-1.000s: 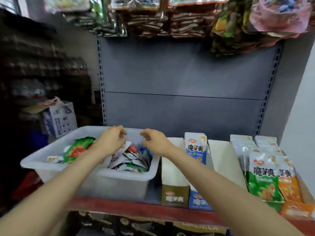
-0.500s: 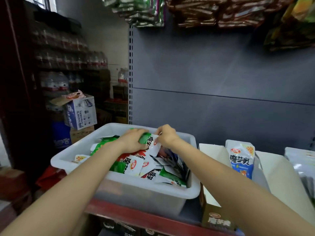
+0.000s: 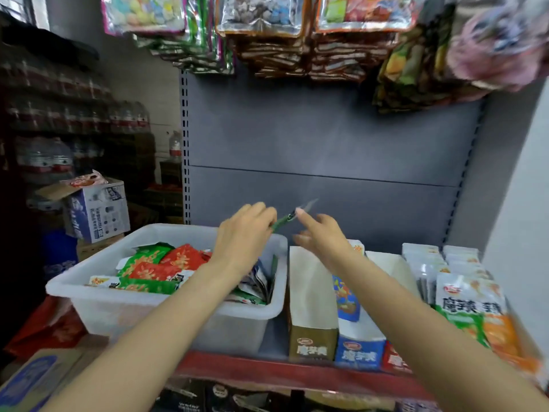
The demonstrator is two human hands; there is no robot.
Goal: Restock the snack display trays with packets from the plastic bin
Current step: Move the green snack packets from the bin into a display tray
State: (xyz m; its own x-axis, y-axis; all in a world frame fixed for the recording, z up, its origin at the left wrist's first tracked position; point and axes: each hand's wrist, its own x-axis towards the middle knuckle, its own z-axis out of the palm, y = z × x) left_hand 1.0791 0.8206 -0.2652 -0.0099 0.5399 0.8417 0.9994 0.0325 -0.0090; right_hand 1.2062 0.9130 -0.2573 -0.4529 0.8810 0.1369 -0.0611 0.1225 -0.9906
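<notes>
A white plastic bin [image 3: 89,295] on the shelf holds several green, red and white snack packets [image 3: 157,263]. My left hand [image 3: 243,233] is raised above the bin's right end and pinches a green packet [image 3: 285,219], seen edge-on and blurred. My right hand [image 3: 320,236] hovers just to the right of it with fingers extended; its fingertip reaches the packet's upper end. Cardboard display trays stand right of the bin: a brown one [image 3: 309,298], a blue one [image 3: 359,352] holding a blue packet [image 3: 344,301], and a tray of green and orange packets [image 3: 472,310].
The grey back panel [image 3: 326,144] rises behind the shelf, and bagged snacks [image 3: 297,34] hang overhead. A blue-and-white carton [image 3: 98,212] and stacked bottles stand at left. The shelf's red front edge [image 3: 282,373] runs below the bin.
Both hands have risen out of the bin. My left hand lifted a green packet up and to the right, and the view swung right, bringing the display trays back in.
</notes>
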